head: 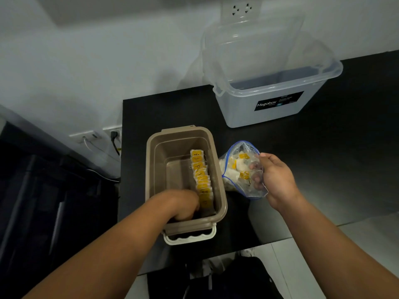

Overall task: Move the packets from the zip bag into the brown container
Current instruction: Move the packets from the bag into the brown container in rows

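Yellow-labelled white packets [201, 180] stood in a close row along the right wall of the brown plastic container [151, 169], which sat open on the black tabletop [323, 158]. More of them lay jumbled inside the clear zip bag [241, 147] with its blue seal, just beside the container's right side.

The left hand [183, 203] was down inside the container at its near end, fingers curled by the end of the row; whether it held a packet could not be told. The right hand [274, 178] gripped the zip bag, fingers curled round the thin film.

The likeliest slip seemed to be the upright row toppling if the left hand knocked it, since the rest of the container floor gave it no support. Held by one side only, the slack bag could also sag and spill packets onto the tabletop.

A clear plastic storage box [269, 108] with a black label stood at the far side, well apart, its clear lid [252, 46] leaning on the white wall. A cream latch handle [190, 237] hung at the container's near end. Only the container's right wall lay between bag and row.
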### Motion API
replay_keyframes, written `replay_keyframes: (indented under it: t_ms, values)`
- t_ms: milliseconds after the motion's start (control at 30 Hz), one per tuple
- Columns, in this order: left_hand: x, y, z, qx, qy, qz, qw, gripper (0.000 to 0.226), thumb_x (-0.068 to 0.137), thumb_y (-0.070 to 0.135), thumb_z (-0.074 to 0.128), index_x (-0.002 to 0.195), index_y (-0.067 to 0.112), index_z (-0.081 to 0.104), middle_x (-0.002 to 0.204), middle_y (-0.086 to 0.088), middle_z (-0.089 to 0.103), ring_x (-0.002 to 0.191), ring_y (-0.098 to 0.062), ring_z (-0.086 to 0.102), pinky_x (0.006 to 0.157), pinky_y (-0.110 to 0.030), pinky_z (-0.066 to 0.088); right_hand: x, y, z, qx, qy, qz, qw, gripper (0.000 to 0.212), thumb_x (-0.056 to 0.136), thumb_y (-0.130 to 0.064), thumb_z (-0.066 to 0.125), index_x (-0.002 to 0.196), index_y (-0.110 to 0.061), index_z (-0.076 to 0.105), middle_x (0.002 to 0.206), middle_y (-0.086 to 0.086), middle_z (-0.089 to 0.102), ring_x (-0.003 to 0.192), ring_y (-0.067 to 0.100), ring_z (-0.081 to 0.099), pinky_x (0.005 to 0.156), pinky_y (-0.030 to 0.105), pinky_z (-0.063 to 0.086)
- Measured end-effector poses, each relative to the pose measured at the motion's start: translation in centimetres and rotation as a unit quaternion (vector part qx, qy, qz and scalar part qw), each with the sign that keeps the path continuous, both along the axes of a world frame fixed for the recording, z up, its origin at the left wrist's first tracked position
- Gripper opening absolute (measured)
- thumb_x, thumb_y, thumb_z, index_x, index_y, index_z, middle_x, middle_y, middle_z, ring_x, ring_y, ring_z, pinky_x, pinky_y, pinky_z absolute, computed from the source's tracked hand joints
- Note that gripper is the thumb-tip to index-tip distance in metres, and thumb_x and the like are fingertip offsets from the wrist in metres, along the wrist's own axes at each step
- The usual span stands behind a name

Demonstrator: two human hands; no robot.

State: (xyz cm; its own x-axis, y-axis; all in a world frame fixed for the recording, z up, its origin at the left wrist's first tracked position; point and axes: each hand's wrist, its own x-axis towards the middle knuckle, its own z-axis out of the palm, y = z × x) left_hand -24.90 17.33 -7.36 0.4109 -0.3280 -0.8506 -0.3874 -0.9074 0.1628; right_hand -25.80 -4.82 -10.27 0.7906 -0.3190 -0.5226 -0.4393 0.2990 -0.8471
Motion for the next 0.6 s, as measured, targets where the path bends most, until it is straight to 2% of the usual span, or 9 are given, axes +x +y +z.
replay_keyframes:
  t_ms: [100, 200, 333, 400, 500, 533, 600]
  values:
    - [0.1, 0.2, 0.9, 0.018, -0.010, 0.006, 1.000, 0.035, 0.098, 0.007, 0.055, 0.131, 0.012, 0.062, 0.120, -0.009, 0.065, 0.105, -0.026, 0.062, 0.082, -0.030, 0.045, 0.0, -0.3, 0.2, -0.009, 0.003, 0.018, 1.000, 0.017, 0.110, -0.024, 0.048, 0.113, -0.013, 0.062, 0.080, 0.003, 0.061, 0.052, 0.013, 0.039, 0.049, 0.026, 0.032]
    - [0.7, 0.2, 2.6, 0.040, -0.070, 0.046, 0.996, 0.034, 0.095, 0.008, 0.058, 0.128, 0.016, 0.066, 0.114, -0.004, 0.068, 0.099, -0.023, 0.065, 0.089, -0.034, 0.053, -0.2, -0.9, 0.3, -0.023, 0.004, 0.041, 0.999, 0.017, 0.110, -0.024, 0.049, 0.108, -0.015, 0.063, 0.081, 0.003, 0.063, 0.051, 0.013, 0.042, 0.052, 0.028, 0.037]
    - [2.1, -0.9, 8.0, -0.030, -0.189, 0.197, 0.962, 0.026, 0.098, 0.013, 0.060, 0.119, 0.025, 0.068, 0.118, 0.000, 0.065, 0.109, -0.019, 0.063, 0.102, -0.039, 0.051, -0.1, -1.8, 0.4, -0.032, 0.003, 0.069, 0.997, 0.015, 0.109, -0.022, 0.051, 0.103, -0.015, 0.063, 0.079, 0.002, 0.062, 0.051, 0.011, 0.045, 0.048, 0.023, 0.040]
    - [2.3, -1.9, 10.2, -0.097, -0.230, 0.260, 0.933, 0.017, 0.099, 0.019, 0.060, 0.112, 0.026, 0.069, 0.110, 0.003, 0.066, 0.102, -0.014, 0.064, 0.097, -0.036, 0.052, 0.0, -2.3, 0.4, -0.043, 0.001, 0.088, 0.995, 0.015, 0.108, -0.021, 0.052, 0.104, -0.014, 0.064, 0.077, 0.002, 0.061, 0.052, 0.008, 0.049, 0.044, 0.019, 0.042]
    - [1.7, -4.4, 11.4, -0.230, -0.294, 0.288, 0.882, 0.011, 0.095, 0.022, 0.065, 0.099, 0.031, 0.071, 0.087, 0.013, 0.067, 0.081, 0.001, 0.063, 0.074, -0.016, 0.049, 0.1, -3.0, 0.5, -0.054, -0.003, 0.115, 0.992, 0.014, 0.108, -0.020, 0.052, 0.102, -0.015, 0.064, 0.074, 0.001, 0.058, 0.053, 0.009, 0.050, 0.043, 0.018, 0.042]
    - [1.5, -5.5, 11.3, -0.254, -0.295, 0.279, 0.878, 0.010, 0.094, 0.023, 0.067, 0.097, 0.031, 0.072, 0.083, 0.014, 0.068, 0.077, 0.002, 0.063, 0.069, -0.013, 0.046, 0.2, -3.3, 0.5, -0.055, -0.006, 0.121, 0.991, 0.015, 0.108, -0.019, 0.052, 0.100, -0.016, 0.064, 0.075, 0.001, 0.059, 0.054, 0.009, 0.050, 0.043, 0.017, 0.042]
    - [1.5, -7.7, 10.1, -0.262, -0.292, 0.240, 0.888, 0.009, 0.091, 0.024, 0.071, 0.098, 0.027, 0.077, 0.085, 0.012, 0.073, 0.079, 0.001, 0.066, 0.073, -0.017, 0.051, 0.4, -3.9, 0.5, -0.050, -0.013, 0.131, 0.990, 0.015, 0.107, -0.019, 0.053, 0.097, -0.017, 0.064, 0.076, 0.001, 0.060, 0.053, 0.009, 0.050, 0.042, 0.018, 0.041]
